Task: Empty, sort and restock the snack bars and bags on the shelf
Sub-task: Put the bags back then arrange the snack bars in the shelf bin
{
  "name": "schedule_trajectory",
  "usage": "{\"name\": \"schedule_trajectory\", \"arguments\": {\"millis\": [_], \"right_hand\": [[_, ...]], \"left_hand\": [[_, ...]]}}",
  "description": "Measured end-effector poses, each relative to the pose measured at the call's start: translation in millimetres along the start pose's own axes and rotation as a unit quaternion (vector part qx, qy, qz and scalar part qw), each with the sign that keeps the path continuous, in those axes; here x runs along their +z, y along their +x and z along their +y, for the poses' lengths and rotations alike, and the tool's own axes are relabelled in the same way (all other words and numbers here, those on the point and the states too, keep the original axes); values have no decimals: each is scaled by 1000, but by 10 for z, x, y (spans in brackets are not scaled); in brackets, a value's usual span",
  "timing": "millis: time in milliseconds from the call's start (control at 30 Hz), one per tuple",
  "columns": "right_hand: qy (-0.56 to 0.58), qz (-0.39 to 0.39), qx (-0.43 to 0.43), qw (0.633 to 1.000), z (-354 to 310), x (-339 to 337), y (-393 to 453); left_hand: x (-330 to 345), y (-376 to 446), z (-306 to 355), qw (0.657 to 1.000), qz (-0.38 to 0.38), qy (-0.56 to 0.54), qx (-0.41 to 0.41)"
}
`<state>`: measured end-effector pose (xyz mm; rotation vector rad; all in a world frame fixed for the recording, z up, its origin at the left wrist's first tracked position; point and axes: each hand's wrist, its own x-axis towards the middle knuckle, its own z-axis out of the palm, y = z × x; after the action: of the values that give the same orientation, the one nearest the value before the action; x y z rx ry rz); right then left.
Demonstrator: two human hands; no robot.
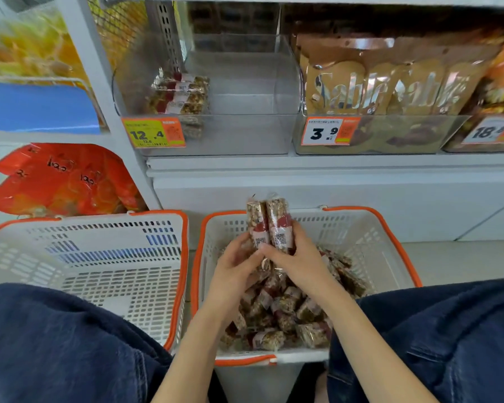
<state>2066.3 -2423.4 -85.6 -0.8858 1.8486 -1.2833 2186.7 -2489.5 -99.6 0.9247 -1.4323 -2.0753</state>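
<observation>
Left of my hands I see a white basket (85, 274). My left hand (236, 269) and right hand (294, 257) together grip two upright snack bars (269, 225) above the bar-filled basket (370, 245); up on the shelf, a clear bin (216, 135) holds stacked bars (181, 93).

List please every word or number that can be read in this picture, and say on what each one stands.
"12.4": yellow price tag on the clear bin holding a few snack bars.
"3.9": white price tag below the brown bags.
"Sable": brown bags.
"18": white price tag at far right; the rest is cut off.
"120", handwritten: red bags.
Small print on the tags and codes on the held bars: too small to read.
</observation>
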Motion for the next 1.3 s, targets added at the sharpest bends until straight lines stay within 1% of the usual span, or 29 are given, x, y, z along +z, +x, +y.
{"name": "schedule_trajectory", "arguments": {"millis": [100,133,167,200,267,300,333,400,467,500,567,600,667,733,800,833,867,900,967,1033,1067,1233,1300], "right_hand": [[-17,17,-42,999,-242,-30,88],[-34,18,-60,997,-356,-53,147],[-55,15,-76,995,-490,-90,227],[-76,9,-92,993,-644,-133,335],[-116,-2,-124,985,-1005,-216,605],[-139,-3,-143,980,-1197,-236,766],[-167,0,-162,972,-1401,-231,940],[-232,-4,-199,952,-1800,-144,1306],[-305,-29,-222,925,-2108,24,1701],[-337,-48,-220,914,-2214,122,1910],[-383,-94,-196,898,-2351,340,2255],[-412,-116,-190,884,-2374,430,2364],[-483,-166,-189,839,-2386,649,2577],[-536,-200,-190,798,-2359,840,2722],[-573,-215,-183,769,-2321,958,2803],[-580,-226,-180,761,-2283,986,2861],[-572,-239,-179,764,-2249,989,2907],[-549,-256,-165,779,-2212,981,2951],[-465,-283,-145,826,-2169,948,3005],[-396,-295,-147,857,-2143,930,3030],[-380,-297,-149,864,-2137,930,3032],[-381,-287,-150,866,-2089,1007,2967],[-391,-272,-167,863,-2108,979,2921]], "left_hand": [[-53,-6,344,997,-21,63,26],[-94,8,499,994,-35,96,24],[-155,37,672,987,-47,152,19],[-240,102,850,969,-57,239,12],[-458,318,1196,904,-60,424,3],[-572,432,1370,873,-48,485,5],[-683,542,1523,851,-30,524,11],[-883,735,1748,825,6,564,24],[-1036,868,1861,814,33,579,23],[-1085,921,1882,800,44,598,17],[-1144,1016,1875,754,55,654,5],[-1143,1056,1845,743,55,667,7],[-1178,1181,1795,741,55,670,15],[-1210,1280,1774,727,65,683,19],[-1238,1344,1762,714,73,696,18],[-1250,1366,1759,717,74,693,21],[-1262,1391,1753,723,75,686,26],[-1270,1412,1746,729,78,679,29],[-1281,1434,1722,739,80,668,32],[-1276,1435,1701,741,82,665,35],[-1271,1431,1692,740,82,666,36],[-1260,1414,1702,743,90,662,37],[-1250,1402,1705,745,90,660,34]]}}
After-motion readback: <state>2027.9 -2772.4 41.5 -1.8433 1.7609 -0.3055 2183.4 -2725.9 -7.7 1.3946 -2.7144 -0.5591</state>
